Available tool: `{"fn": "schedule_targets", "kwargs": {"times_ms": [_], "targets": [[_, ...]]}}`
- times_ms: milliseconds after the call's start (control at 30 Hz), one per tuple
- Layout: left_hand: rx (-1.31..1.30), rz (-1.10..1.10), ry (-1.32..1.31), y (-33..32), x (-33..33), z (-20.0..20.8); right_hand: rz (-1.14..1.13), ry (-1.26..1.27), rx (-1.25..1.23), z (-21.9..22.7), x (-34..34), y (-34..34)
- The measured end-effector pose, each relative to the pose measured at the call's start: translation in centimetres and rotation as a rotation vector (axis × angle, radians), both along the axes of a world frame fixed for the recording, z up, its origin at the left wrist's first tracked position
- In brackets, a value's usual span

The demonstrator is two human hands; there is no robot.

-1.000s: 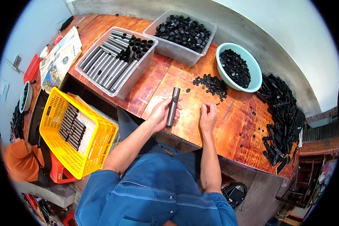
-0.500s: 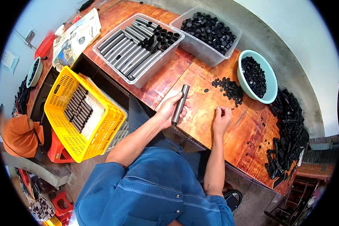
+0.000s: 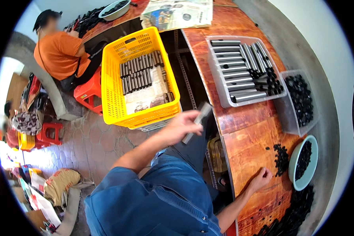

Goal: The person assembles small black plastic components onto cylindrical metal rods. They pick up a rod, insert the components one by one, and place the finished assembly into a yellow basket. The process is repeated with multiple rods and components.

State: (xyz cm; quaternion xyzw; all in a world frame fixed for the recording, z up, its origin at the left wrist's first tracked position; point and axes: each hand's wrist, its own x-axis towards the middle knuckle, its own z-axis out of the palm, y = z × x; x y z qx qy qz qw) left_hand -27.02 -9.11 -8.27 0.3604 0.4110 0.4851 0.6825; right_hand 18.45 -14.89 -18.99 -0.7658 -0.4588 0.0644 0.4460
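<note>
A dark grey metal tube (image 3: 202, 113), slightly blurred, slants through the closed fingers of my left hand (image 3: 183, 128). That hand is off the table's edge, just past the near right corner of a yellow crate (image 3: 112, 84). Inside the crate, similar tubes (image 3: 137, 80) lie in rows on paper. My right hand (image 3: 261, 179) rests over the wooden table with its fingers curled and pinched together; what they hold, if anything, is too small to make out. Just beyond its fingertips lies a loose pile of small black pieces (image 3: 281, 159).
A clear bin (image 3: 215, 70) of tubes stands on the table (image 3: 244, 143), with another bin (image 3: 289, 118) of black caps beside it. A light-blue bowl (image 3: 314, 159) holds small black parts. Dark parts (image 3: 291, 216) are heaped nearby. A person in orange (image 3: 61, 55) sits far left near a red stool (image 3: 88, 92).
My view has swung left, bringing the yellow crate to the middle. My left hand has carried the tube from over the table toward the crate. The right hand stays by the small black pieces.
</note>
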Motion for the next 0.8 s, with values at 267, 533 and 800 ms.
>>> {"fn": "schedule_targets", "kwargs": {"times_ms": [267,533,800], "targets": [[-0.136,0.625,0.559,9.8,-20.5,-3.2,-0.073,-0.075,-0.132,1.4,-0.6,-0.2],[-0.555,0.108,1.091,14.0,-27.8,-28.6,-0.060,-0.228,-0.171,0.1,0.4,0.0],[-0.706,0.032,1.053,12.7,-24.1,-34.3,-0.034,-0.270,-0.176,0.1,0.7,-0.3]]}}
